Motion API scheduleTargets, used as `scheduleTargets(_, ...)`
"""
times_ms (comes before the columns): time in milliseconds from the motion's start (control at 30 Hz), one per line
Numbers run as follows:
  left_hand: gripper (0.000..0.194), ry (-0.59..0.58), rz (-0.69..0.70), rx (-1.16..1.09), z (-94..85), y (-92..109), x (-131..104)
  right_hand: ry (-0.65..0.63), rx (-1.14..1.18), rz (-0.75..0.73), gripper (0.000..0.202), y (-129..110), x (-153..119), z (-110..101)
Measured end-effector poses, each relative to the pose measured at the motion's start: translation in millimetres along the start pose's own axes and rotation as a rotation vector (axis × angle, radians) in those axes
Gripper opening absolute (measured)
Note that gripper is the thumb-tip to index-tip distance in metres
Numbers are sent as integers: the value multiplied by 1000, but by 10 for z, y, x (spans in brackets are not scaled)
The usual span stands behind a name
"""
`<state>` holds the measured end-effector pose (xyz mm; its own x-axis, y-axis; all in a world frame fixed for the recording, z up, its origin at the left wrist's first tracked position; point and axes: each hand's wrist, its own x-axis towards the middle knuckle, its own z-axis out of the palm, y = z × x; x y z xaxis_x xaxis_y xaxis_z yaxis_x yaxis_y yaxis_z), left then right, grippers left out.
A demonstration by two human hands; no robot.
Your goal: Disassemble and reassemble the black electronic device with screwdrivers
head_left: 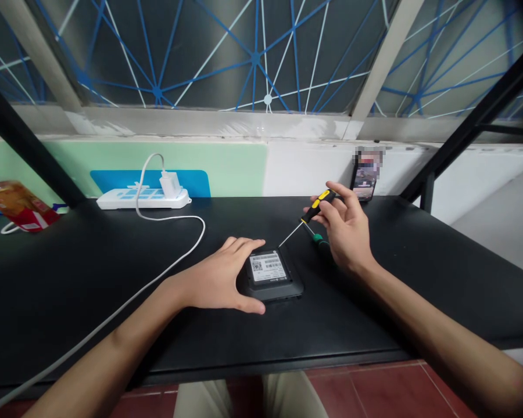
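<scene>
Black flat device (279, 289) lies on the black table (353, 319), near its front edge and about in the middle of my view. On its upper face I can read, but not in detail, a white label (269, 267) with a square code and small printed lines.

From my distant place I see the person's left hand (222, 276) around the left side of the device. It is widely spread, the fingers along the far left corner and the thumb stretched past the near edge; it does not close around anything, and how firmly it presses I cannot tell.

The right hand (347, 232) is partly closed — it has hold of a yellow and black screwdriver (317, 205) by the handle, with the index finger lifted toward the handle's end. The shaft is tilted down to the left, and its tip is at the far right corner of the device.

Below this hand lies a green-handled screwdriver (318, 238), partly hidden. Behind, a phone (365, 179) leans at the white wall (309, 171). To the left I find a white power strip (146, 199) with a plugged charger (170, 185) — its white cable (203, 224) curves down across the table.
</scene>
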<state>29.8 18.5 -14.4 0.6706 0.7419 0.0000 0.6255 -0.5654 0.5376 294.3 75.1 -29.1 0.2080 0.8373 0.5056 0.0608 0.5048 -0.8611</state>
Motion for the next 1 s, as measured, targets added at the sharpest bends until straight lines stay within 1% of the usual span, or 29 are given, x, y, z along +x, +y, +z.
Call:
scheduleTargets(100,105,4,12,-7,5,-14,3,-7,60,59,32,-28,-27,18)
scheduleTargets(200,104,10,14,-11,6,-17,6,6,77,55,32,-36,-34,30)
scheduleTargets(367,106,-2,-1,-9,-1,-4,7,40,114,40,35,28,14,-3)
scheduleTargets(533,106,-6,1,-6,-8,9,7,62,151,128,37,2,32,-6)
scheduleTargets(700,104,-3,10,5,-2,15,6,60,186,209,29,-71,12,21)
scheduleTargets(767,105,-6,11,3,0,15,5,60,170,202,28,-72,3,26)
scheduleTargets(900,104,-1,17,-4,-8,10,3,45,77,126,33,-36,-6,20)
scheduleTargets(1000,103,2,14,-2,-12,5,-1,50,52,101,34,-10,2,4)
